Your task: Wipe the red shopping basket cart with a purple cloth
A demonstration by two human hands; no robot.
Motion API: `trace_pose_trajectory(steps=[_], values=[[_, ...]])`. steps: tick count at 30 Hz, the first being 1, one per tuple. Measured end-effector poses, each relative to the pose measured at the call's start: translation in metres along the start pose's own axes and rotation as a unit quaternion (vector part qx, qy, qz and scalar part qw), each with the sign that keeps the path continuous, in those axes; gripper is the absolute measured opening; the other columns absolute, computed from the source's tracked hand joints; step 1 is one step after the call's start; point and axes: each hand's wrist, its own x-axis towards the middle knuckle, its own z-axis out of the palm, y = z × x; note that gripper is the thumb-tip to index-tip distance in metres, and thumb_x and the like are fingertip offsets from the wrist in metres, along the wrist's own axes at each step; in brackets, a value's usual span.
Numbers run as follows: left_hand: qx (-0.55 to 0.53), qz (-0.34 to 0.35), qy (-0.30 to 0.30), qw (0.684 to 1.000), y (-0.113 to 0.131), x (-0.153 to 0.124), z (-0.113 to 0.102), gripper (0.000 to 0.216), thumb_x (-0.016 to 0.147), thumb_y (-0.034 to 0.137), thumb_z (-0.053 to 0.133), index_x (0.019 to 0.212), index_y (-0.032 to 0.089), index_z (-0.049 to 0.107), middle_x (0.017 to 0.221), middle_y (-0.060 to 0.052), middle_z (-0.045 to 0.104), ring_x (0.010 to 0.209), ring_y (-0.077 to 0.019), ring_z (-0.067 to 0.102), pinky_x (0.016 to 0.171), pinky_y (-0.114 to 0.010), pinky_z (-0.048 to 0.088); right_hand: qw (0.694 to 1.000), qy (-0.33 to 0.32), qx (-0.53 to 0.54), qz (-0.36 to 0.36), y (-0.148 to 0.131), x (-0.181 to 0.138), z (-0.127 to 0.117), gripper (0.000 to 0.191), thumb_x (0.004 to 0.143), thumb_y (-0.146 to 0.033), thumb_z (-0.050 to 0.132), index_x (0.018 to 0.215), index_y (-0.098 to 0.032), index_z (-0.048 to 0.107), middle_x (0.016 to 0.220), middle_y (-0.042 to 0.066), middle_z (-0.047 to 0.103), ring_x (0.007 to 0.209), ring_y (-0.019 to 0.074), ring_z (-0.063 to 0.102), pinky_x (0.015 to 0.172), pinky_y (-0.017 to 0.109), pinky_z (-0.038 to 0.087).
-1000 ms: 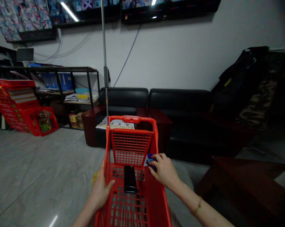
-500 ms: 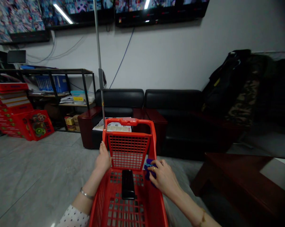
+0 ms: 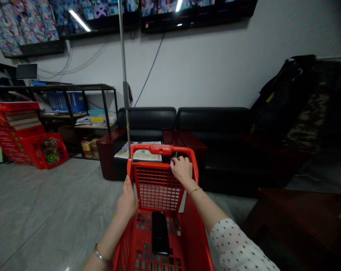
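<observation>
A red plastic shopping cart (image 3: 156, 186) stands in front of me, its mesh end panel facing away. My left hand (image 3: 127, 201) grips the cart's left upright edge. My right hand (image 3: 182, 168) is closed on a purple cloth (image 3: 172, 160) pressed against the top right corner of the end panel, near the red handle bar. A flat black object (image 3: 160, 232) lies on the cart's floor between my arms.
A black leather sofa (image 3: 212, 135) with dark red wooden armrests stands against the white wall ahead. A metal pole (image 3: 125, 79) rises behind the cart. A shelf rack (image 3: 74, 109) and red cardboard displays (image 3: 23, 131) stand at left. A dark wooden table (image 3: 300, 222) is at right.
My right hand has risen with the purple cloth from the cart's right side wall to the top of the end panel. My left hand stays on the left edge.
</observation>
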Motion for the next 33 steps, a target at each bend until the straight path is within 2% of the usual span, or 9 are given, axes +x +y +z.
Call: trace_pose_trajectory(steps=[3,5,9,12,14,18,21,26,33], values=[[0.005,0.004,0.000,1.000,-0.002,0.003,0.001,0.101,0.074,0.012,0.055,0.153,0.015,-0.007,0.160,-0.026,0.011,0.116,-0.0326,0.062,0.081,-0.035,0.053,0.999,0.019,-0.016,0.038,-0.021,-0.003,0.011,0.046,0.099,-0.037,0.030,0.108,-0.018,0.071,0.106,0.018,0.060,0.101,0.0300,0.048,0.076,0.039,0.038],[0.003,0.009,0.004,1.000,-0.002,0.005,0.003,0.100,0.074,0.012,0.054,0.153,0.015,-0.007,0.160,-0.026,0.012,0.116,-0.0323,0.062,0.082,-0.035,0.053,0.999,0.026,-0.012,0.025,-0.042,-0.002,0.014,0.046,0.100,-0.035,0.029,0.107,-0.015,0.070,0.107,0.018,0.060,0.101,0.0298,0.048,0.078,0.040,0.037],[-0.010,0.014,0.018,1.000,-0.002,0.007,0.005,0.101,0.072,0.009,0.053,0.154,0.017,-0.005,0.160,-0.024,0.014,0.113,-0.0306,0.064,0.086,-0.035,0.053,0.996,-0.001,0.006,-0.092,-0.087,0.003,0.020,0.041,0.099,-0.036,0.033,0.118,-0.018,0.065,0.113,0.016,0.060,0.102,0.0280,0.047,0.080,0.039,0.037],[0.004,0.011,0.019,1.000,-0.004,0.007,0.007,0.099,0.073,0.008,0.050,0.154,0.017,-0.004,0.161,-0.023,0.014,0.114,-0.0311,0.063,0.086,-0.035,0.054,0.986,-0.037,0.000,-0.163,-0.100,0.007,0.023,0.042,0.096,-0.043,0.040,0.127,-0.022,0.060,0.119,0.015,0.059,0.105,0.0283,0.047,0.083,0.039,0.037],[0.022,0.015,0.026,0.999,-0.005,0.007,0.010,0.094,0.074,0.006,0.047,0.155,0.015,-0.001,0.160,-0.022,0.016,0.121,-0.0325,0.058,0.088,-0.036,0.054,0.985,-0.051,0.000,-0.166,-0.093,0.009,0.021,0.043,0.096,-0.046,0.042,0.127,-0.024,0.061,0.120,0.014,0.059,0.106,0.0279,0.048,0.086,0.040,0.036],[0.072,0.052,0.093,0.992,-0.005,0.006,0.018,0.081,0.078,0.000,0.036,0.154,0.008,0.010,0.157,-0.023,0.026,0.143,-0.0340,0.032,0.103,-0.045,0.046,0.993,-0.039,0.012,-0.106,-0.061,0.010,0.016,0.042,0.098,-0.045,0.036,0.119,-0.027,0.068,0.113,0.010,0.064,0.101,0.0253,0.053,0.093,0.041,0.033],[0.106,0.073,0.114,0.985,0.001,0.003,0.024,0.082,0.078,0.001,0.037,0.154,0.010,0.009,0.159,-0.022,0.021,0.146,-0.0342,0.023,0.108,-0.051,0.040,0.996,-0.046,0.017,-0.078,-0.044,0.007,0.013,0.043,0.098,-0.046,0.035,0.119,-0.028,0.068,0.111,0.009,0.064,0.096,0.0242,0.056,0.083,0.035,0.038],[0.111,0.115,0.070,0.985,0.011,-0.004,0.022,0.090,0.074,0.006,0.048,0.153,0.007,0.007,0.161,-0.022,0.007,0.149,-0.0343,0.010,0.112,-0.053,0.034,0.996,-0.041,0.000,-0.073,-0.028,-0.007,0.007,0.046,0.097,-0.049,0.036,0.126,-0.027,0.063,0.111,0.011,0.061,0.096,0.0242,0.055,0.076,0.032,0.040],[0.103,0.133,0.015,0.986,0.017,-0.018,0.014,0.104,0.067,0.010,0.058,0.152,0.006,-0.001,0.162,-0.022,0.001,0.149,-0.0331,0.003,0.113,-0.048,0.035,0.998,0.003,-0.004,-0.063,-0.022,-0.029,-0.003,0.041,0.094,-0.045,0.043,0.122,-0.024,0.065,0.104,0.011,0.062,0.094,0.0243,0.053,0.073,0.032,0.038]])
